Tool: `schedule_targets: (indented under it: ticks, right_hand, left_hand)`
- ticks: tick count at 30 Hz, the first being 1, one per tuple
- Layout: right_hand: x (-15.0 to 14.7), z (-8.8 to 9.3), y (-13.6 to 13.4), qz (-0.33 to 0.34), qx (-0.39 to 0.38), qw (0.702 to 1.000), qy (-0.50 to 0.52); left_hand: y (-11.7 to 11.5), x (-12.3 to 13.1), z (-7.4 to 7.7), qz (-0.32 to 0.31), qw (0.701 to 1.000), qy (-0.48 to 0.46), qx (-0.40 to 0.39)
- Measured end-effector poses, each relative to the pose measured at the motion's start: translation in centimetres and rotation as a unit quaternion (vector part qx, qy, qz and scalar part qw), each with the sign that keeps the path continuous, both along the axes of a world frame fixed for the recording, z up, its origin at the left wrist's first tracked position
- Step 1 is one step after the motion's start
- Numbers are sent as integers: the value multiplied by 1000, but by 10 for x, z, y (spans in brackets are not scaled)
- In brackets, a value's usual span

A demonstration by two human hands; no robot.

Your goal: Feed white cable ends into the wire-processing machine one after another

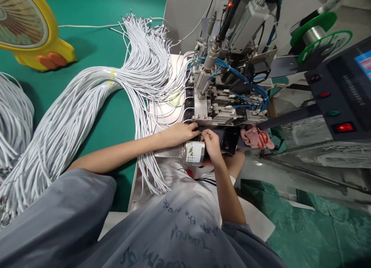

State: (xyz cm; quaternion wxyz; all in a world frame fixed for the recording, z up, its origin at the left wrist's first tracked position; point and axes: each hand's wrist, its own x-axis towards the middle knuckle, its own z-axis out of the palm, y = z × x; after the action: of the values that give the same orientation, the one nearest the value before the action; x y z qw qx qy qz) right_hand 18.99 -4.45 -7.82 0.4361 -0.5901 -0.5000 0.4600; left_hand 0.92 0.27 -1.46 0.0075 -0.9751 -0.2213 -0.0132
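My left hand [183, 133] reaches in from the left over the white cables, its fingers pinched together at the machine's front black block. Close beside it, my right hand [211, 144] is closed with thumb and forefinger together. A thin, light cable end [200, 133] shows between the two sets of fingertips; most of it is hidden. A bench machine [208, 105] with metal cylinders and blue air tubes stands just beyond my hands. Several white cables run into black slots [189, 103] on its left side. Below my hands is a metal housing with a white label [194, 152].
A large bundle of white cables [87, 94] lies across the green table [116, 117]. A yellow fan [55, 43] stands at the upper left. On the right are a green wire spool [321, 34], a control box [333, 94], a dark phone-like device [231, 140] and pink cloth [255, 137].
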Motion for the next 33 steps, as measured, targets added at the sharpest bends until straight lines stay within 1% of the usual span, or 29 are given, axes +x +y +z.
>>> schedule_targets:
  ticks: [3,5,9,12,14,16,18,20,21,22,23,24,25,26,27,29,31,33]
  right_hand:
    - [-1,-4,2,8,7,1000,-8]
    - [-3,-7,3,0,18,1000,-23]
    - [-10,-13,5,-29,37,998,-39]
    - [-11,-13,7,-36,40,998,-43]
    - [-7,-8,7,-34,40,998,-46]
    - [-3,0,2,-46,50,995,-71]
    - [-3,11,-10,-90,84,984,-126]
    - [-14,24,-28,-123,138,965,-186]
    - [-24,30,-38,-105,164,960,-203]
    - [-36,35,-47,-51,194,955,-217]
    - [-50,41,-55,43,216,948,-230]
    - [-64,45,-60,150,221,932,-247]
    - [-79,49,-62,223,213,910,-276]
    - [-93,51,-61,272,198,889,-310]
    - [-106,54,-57,299,179,871,-346]
    - [-125,56,-41,312,145,845,-408]
    - [-136,57,-22,320,119,825,-451]
    - [-141,57,-7,335,103,808,-474]
  left_hand:
    - [-1,2,2,-8,1000,7,4]
    - [-2,2,5,-9,1000,7,3]
    - [-3,-1,12,6,1000,19,-18]
    - [-3,-6,19,26,999,28,-31]
    - [-3,-8,21,42,998,26,-29]
    - [-2,-10,22,63,997,28,-23]
    - [0,-12,20,95,995,34,-15]
    - [4,-15,19,131,991,40,-8]
    - [7,-16,19,144,989,43,-7]
    - [10,-17,19,154,987,46,-9]
    - [12,-18,20,160,986,49,-12]
    - [14,-19,21,163,985,53,-17]
    - [15,-19,23,166,984,56,-21]
    - [16,-20,26,168,984,58,-24]
    - [17,-20,28,168,984,58,-25]
    - [17,-19,34,168,984,51,-23]
    - [17,-19,40,174,984,39,-16]
    - [17,-19,45,182,983,28,-8]
